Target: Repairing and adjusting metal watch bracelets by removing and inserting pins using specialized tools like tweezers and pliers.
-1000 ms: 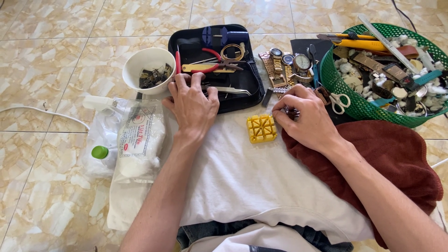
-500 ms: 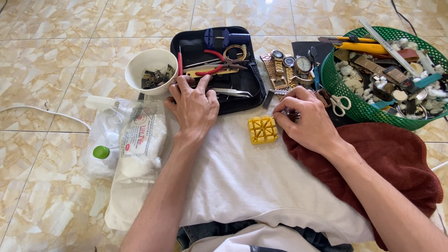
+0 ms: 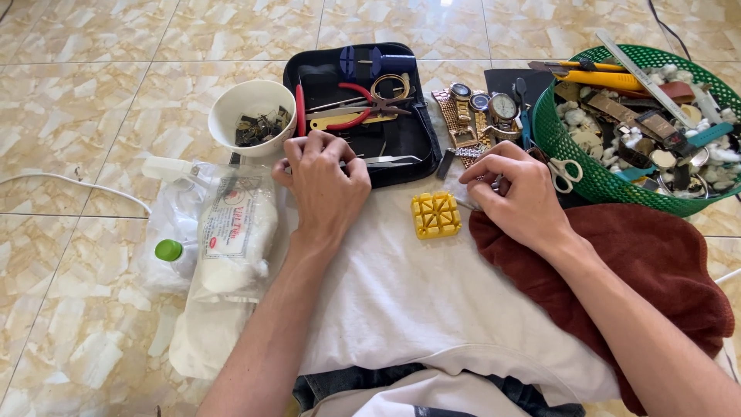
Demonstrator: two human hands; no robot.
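Observation:
My left hand (image 3: 324,185) rests at the front edge of a black tool case (image 3: 421,150), its fingers curled together over the rim; whether they pinch anything is hidden. Inside the case lie red-handled pliers (image 3: 351,120) and steel tweezers (image 3: 394,161). My right hand (image 3: 517,193) is curled on a thin metal tool (image 3: 465,205) whose tip points at a yellow plastic block (image 3: 436,215). The block sits on a white cloth (image 3: 401,293) between both hands.
A white bowl (image 3: 224,116) of small dark parts stands left of the case. Wristwatches (image 3: 502,106) and a gold band (image 3: 455,123) lie behind my right hand. A green basket (image 3: 594,177) of watch parts, white-handled scissors (image 3: 567,171), a dark red cloth (image 3: 656,262) and a plastic bag (image 3: 231,232) surround the cloth.
My left hand's fingers, spread on the case edge before, have drawn together. My right hand has stayed beside the yellow block.

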